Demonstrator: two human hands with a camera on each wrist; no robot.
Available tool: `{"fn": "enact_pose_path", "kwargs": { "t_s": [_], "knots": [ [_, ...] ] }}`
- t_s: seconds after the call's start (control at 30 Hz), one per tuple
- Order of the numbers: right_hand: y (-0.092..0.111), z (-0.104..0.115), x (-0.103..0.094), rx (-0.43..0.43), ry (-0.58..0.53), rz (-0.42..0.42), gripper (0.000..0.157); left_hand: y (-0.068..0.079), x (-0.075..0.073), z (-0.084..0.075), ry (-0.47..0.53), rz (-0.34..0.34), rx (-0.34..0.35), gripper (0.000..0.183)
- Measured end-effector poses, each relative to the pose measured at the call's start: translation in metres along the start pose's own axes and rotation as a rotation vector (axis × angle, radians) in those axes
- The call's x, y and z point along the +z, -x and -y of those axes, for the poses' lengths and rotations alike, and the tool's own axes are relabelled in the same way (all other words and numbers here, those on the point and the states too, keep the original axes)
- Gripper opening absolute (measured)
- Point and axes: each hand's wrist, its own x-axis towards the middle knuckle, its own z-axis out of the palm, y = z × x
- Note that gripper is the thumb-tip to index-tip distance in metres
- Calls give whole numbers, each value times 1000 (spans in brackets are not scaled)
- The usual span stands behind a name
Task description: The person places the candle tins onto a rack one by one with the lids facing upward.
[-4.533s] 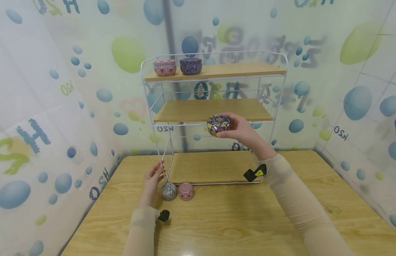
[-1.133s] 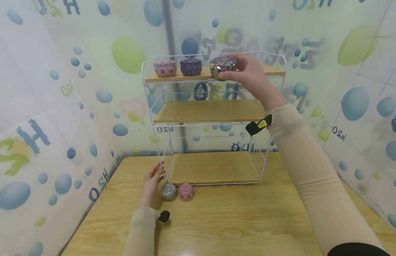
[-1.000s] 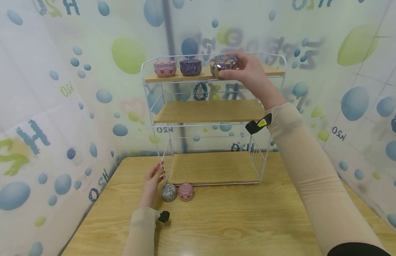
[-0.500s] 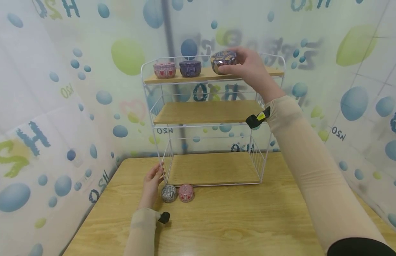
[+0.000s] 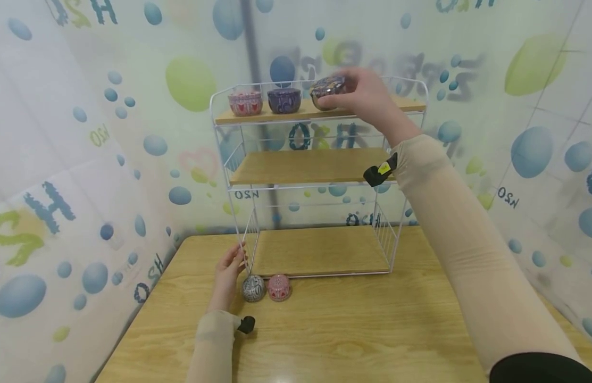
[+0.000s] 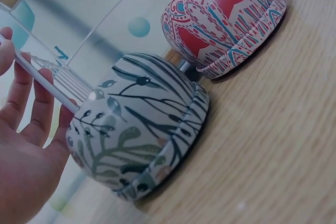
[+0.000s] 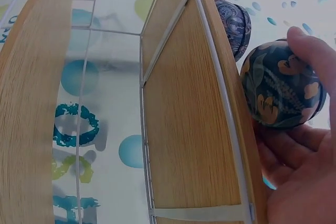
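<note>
Now the right hand [image 5: 369, 100] is grasping the dark floral tin [image 5: 324, 87], thumb in front, and holding it at the top shelf [image 5: 408, 105], just right of the purple tin [image 5: 284, 101]. Since the first frame the tin has been going up from the middle shelf [image 5: 310, 166]; since half a second ago it is shifting slightly left, lid tipping. Can't tell from here if its base is touching the board. The left hand [image 5: 228, 268] is gripping the front left post of the white rack [image 5: 232, 210], same as before.

Around it: the purple tin is sitting on the left side, blocking that way, with the pink heart tin [image 5: 245, 103] standing beyond. The hand is covering the right side. Down on the counter [image 5: 324, 335], a grey leaf-patterned tin [image 6: 139, 124] and a red-patterned tin [image 6: 226, 19] are resting rim down by the rack's front left foot.

The held tin is squat, its lid facing up but tilting; its wider axis is running roughly along the shelf, right end higher.
</note>
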Motion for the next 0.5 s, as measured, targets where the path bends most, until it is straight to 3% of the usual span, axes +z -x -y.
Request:
{"fn": "enact_pose_path", "kwargs": {
  "t_s": [0.23,0.5],
  "knots": [
    [-1,3,2,25,13,4,64,7,5,-9,-11,-12,-5,40],
    [-2,3,5,34,129,-28,65,6,4,-8,8,-9,2,39]
  ]
}}
